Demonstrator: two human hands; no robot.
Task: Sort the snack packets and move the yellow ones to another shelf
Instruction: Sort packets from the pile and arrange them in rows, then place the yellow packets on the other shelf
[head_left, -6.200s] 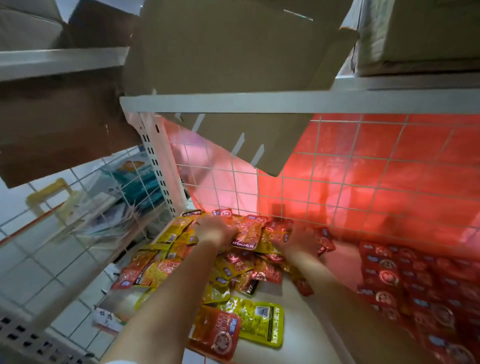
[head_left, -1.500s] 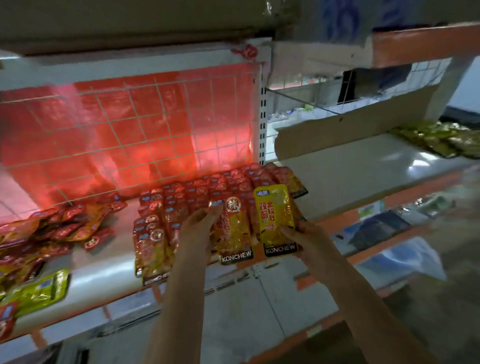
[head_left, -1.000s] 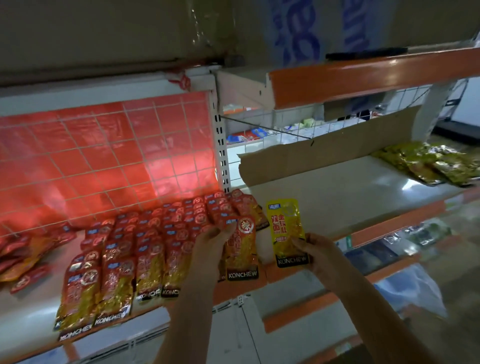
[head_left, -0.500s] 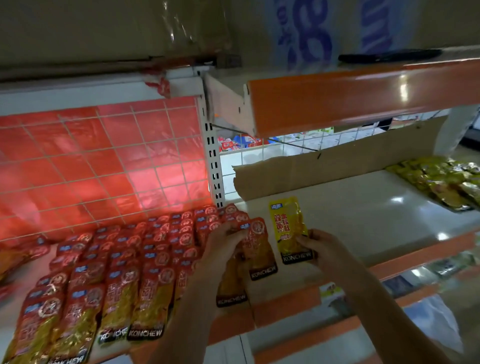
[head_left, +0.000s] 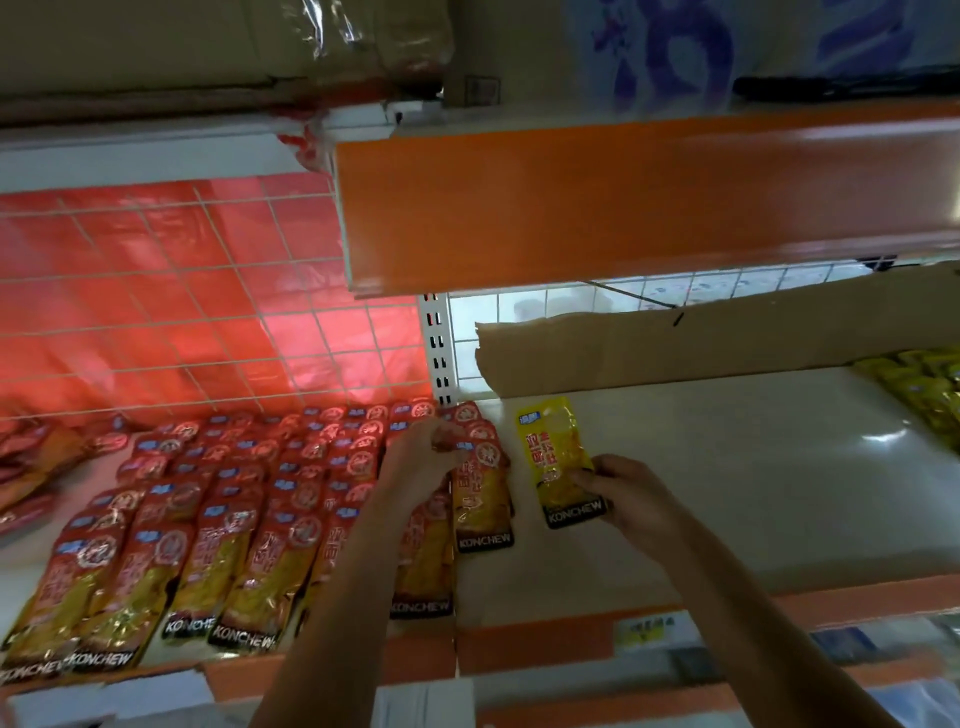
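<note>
Several red snack packets (head_left: 218, 525) lie in overlapping rows on the left part of the shelf (head_left: 727, 499). My left hand (head_left: 421, 462) rests on a red packet (head_left: 480, 483) at the right end of the rows, fingers curled over its top. My right hand (head_left: 623, 493) pinches the lower part of a single yellow packet (head_left: 553, 447), which lies flat just right of the red rows. A pile of yellow packets (head_left: 930, 395) sits at the far right of the same shelf.
An orange shelf edge (head_left: 623, 197) hangs low overhead on the right. A cardboard strip (head_left: 701, 343) stands along the back of the right shelf. A white perforated upright (head_left: 436, 348) and red-backed wire grid (head_left: 182, 301) close the back left.
The view has moved closer and lower. My right hand has laid the yellow packet down on the bare shelf beside the red rows. My left hand has set the red packet onto the row's right end.
</note>
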